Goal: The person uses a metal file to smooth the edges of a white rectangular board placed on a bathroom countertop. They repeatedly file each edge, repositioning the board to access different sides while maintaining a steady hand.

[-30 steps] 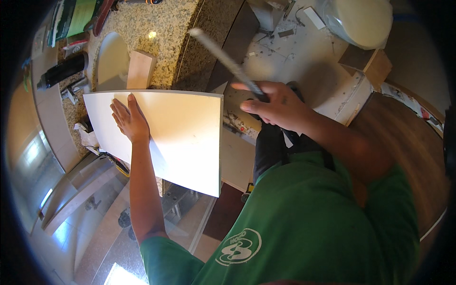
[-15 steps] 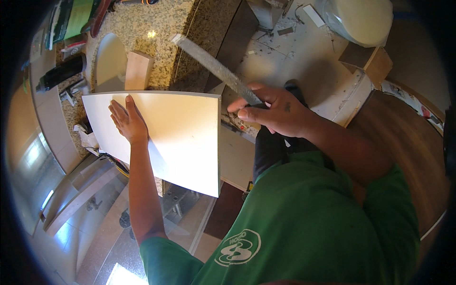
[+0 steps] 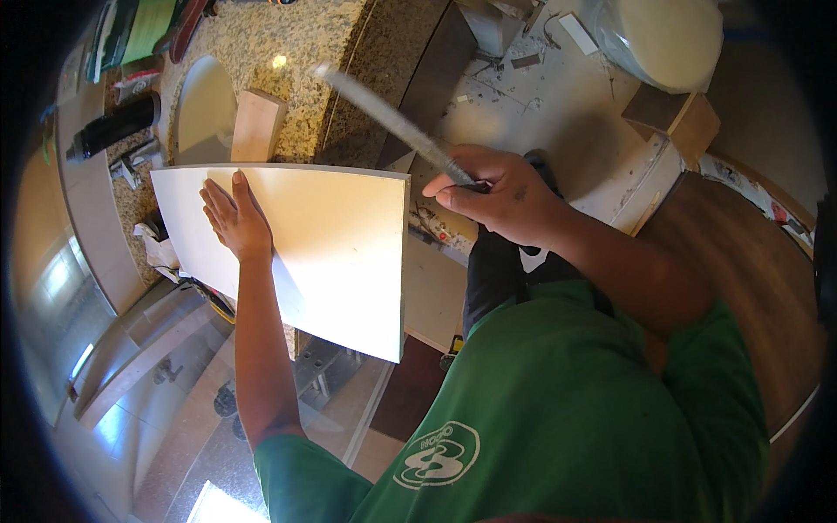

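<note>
A white board (image 3: 340, 253) lies over the edge of the granite counter, its near part overhanging toward me. My left hand (image 3: 235, 218) rests flat on its upper left area, fingers stretched and slightly spread. In my right hand (image 3: 497, 193) is a long grey metal file (image 3: 388, 118), gripped at its dark handle end. The file slants up and left, with its tip above the counter and clear of the board's right edge. Part of the handle is hidden inside my fingers.
A wooden block (image 3: 257, 126) and a rounded pale piece (image 3: 207, 109) stand on the granite counter (image 3: 305, 52) behind the board. A black cylindrical object (image 3: 113, 126) lies at the left. Scraps litter the floor, near a wrapped round bundle (image 3: 658, 44) and an open cardboard box (image 3: 676, 113).
My right hand and the file have shifted slightly, and the fingers have closed more around the handle. The board's right edge sits marginally farther right in view. My left hand stays in place.
</note>
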The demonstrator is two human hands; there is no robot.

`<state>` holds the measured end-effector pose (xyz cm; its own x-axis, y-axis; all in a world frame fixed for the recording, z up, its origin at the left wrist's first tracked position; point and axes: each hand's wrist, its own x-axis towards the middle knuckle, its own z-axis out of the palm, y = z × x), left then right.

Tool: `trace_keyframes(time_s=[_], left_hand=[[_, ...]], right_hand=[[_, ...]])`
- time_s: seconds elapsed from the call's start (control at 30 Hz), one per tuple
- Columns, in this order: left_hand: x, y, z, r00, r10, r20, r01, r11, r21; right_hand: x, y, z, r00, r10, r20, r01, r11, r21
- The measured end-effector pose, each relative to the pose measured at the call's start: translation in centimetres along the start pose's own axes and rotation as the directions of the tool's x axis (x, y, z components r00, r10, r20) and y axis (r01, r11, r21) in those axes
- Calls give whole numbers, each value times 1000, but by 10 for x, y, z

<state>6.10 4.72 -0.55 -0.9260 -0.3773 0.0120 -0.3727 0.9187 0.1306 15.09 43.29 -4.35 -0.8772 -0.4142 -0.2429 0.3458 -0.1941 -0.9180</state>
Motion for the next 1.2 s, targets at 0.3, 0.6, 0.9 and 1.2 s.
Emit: trace_keyframes(time_s=[0.3,0.6,0.9,1.2], left_hand=[[0,2,-1,1000,-11,-6,11,1000,-9],[0,1,0,1000,-5,-12,5,1000,5],[0,0,0,1000,8,-12,-8,1000,-2],[0,1,0,1000,5,-19,-5,1000,10]], right_hand=[[21,-8,10,976,216,14,-213,949,233],[16,-13,5,990,135,-46,-137,990,-36],[-17,5,-19,994,101,-35,-107,932,-346],[-9,6,-22,975,218,39,-196,930,-310]])
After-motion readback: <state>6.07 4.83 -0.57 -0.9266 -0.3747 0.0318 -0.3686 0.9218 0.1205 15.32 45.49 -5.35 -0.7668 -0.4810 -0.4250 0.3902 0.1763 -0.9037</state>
